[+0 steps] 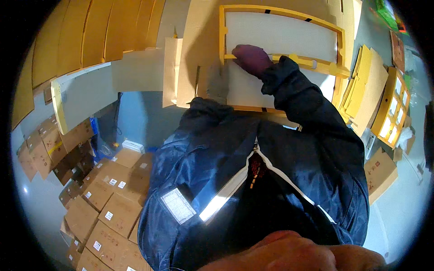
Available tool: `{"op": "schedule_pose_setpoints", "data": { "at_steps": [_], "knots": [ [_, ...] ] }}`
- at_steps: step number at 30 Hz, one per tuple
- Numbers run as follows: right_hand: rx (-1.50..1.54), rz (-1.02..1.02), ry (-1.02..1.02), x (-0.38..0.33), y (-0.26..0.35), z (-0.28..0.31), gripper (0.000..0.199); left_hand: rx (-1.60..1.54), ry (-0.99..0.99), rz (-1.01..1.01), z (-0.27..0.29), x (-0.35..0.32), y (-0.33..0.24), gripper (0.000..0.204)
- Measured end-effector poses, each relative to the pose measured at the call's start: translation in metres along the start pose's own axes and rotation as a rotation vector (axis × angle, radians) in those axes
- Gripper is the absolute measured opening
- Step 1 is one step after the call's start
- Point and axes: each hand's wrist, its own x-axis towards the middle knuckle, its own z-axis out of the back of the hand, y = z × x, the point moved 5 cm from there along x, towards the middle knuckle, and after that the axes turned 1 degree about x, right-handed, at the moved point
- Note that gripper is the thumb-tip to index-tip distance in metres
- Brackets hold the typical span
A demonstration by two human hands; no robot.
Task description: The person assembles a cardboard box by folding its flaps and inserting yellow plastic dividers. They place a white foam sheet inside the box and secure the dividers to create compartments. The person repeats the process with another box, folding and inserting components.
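Note:
My right hand (253,59), dark purplish in colour, reaches out from a black sleeve over the middle rail of a yellow wooden frame (280,9). Its fingers look drawn together. Whether they grip the rail or something small on it is hidden. Pale white panels (280,34) fill the frame on both sides of that rail. My left arm ends in a bunched dark sleeve (208,107) near the frame's lower left corner, and the left hand itself does not show. Beside that sleeve stands an upright cardboard flap (172,72).
Stacked cardboard boxes (108,212) fill the lower left. Tall cardboard sheets (95,31) lean at the upper left. Flattened cardboard (364,88) and a yellow frame with white panes (392,108) stand at right. Another carton (379,174) sits on the floor (398,203).

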Motion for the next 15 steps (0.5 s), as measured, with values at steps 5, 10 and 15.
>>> {"op": "schedule_pose_setpoints", "data": {
  "at_steps": [5,10,15],
  "knots": [
    [-0.023,-0.042,0.006,0.004,0.003,-0.004,0.016,0.103,0.185,0.085,-0.003,0.004,0.008,0.037],
    [-0.051,-0.073,0.052,0.011,0.012,0.000,0.024,0.035,0.062,-0.008,0.007,0.015,-0.011,0.039],
    [0.058,0.057,-0.391,-0.055,0.018,0.094,0.043,0.059,-0.175,-0.337,0.028,0.025,-0.102,0.066]
  ]
}}
